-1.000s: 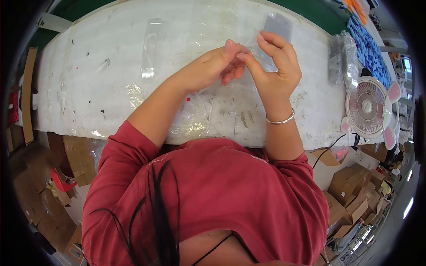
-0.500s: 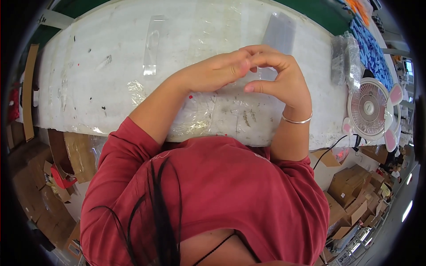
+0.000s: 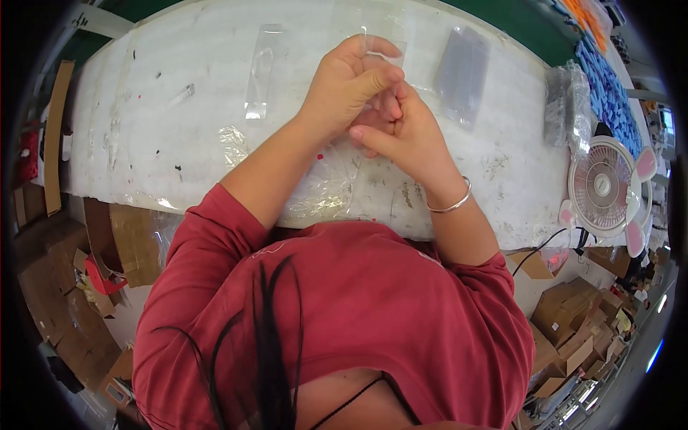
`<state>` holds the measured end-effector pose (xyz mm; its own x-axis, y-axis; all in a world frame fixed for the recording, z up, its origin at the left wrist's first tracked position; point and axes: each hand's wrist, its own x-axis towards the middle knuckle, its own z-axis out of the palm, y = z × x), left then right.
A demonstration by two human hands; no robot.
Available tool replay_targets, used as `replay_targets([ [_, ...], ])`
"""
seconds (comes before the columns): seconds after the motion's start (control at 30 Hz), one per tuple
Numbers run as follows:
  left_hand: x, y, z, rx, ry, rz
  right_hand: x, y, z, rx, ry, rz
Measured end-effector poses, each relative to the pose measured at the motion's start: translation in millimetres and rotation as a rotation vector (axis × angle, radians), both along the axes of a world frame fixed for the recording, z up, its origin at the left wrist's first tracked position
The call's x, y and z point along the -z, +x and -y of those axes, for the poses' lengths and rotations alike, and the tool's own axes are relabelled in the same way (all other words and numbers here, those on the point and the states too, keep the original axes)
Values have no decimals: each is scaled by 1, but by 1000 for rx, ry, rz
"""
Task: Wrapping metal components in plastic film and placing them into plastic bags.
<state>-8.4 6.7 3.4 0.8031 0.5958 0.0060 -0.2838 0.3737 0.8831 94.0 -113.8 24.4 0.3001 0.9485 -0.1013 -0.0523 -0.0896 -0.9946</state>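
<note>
Over the far middle of the table, my left hand (image 3: pixel 352 82) and my right hand (image 3: pixel 407 136) meet, fingertips close together. A thin transparent plastic piece (image 3: pixel 399 54) shows between the curled fingers of my left hand; its exact shape is hard to make out. My right hand's fingers are bent in toward the same piece from below, thumb near the left palm. Left of the hands lies a long clear plastic strip (image 3: pixel 261 75), flat on the table. To their right rests a stack of clear plastic sheets (image 3: pixel 462 75).
The white table (image 3: pixel 186 136) is covered with scuffed film and tape. A white fan with pink rabbit ears (image 3: pixel 604 186) stands at the right edge, beside clear plastic wrapping (image 3: pixel 570 104) and a pile of blue items (image 3: pixel 609 89). Cardboard boxes (image 3: pixel 566 308) sit below on the right.
My left hand has moved up and curled its fingers. My right hand has shifted left and downward. The clear plastic piece now shows between them, and the stack of sheets is uncovered.
</note>
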Motion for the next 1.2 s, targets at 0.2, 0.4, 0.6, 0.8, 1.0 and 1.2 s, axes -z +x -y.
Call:
replay_targets([
  [0.2, 8, 4, -2, -163, 52, 86, -1, -1, -8, 79, -15, 90],
  [0.4, 2, -1, 12, 7, 185, 110, 11, 20, -10, 231, 371, 237],
  [0.6, 10, 4, 15, 110, 293, 205, 16, 28, -12, 150, 469, 224],
  [0.8, 2, 1, 18, 151, 262, 110, -3, 16, -13, 379, 472, -413],
  [1.0, 1, 1, 24, 105, 297, 53, 6, 28, -6, 245, 437, -170],
  [1.2, 4, 1, 17, 156, 320, 20, -3, 30, -2, 263, 351, -72],
])
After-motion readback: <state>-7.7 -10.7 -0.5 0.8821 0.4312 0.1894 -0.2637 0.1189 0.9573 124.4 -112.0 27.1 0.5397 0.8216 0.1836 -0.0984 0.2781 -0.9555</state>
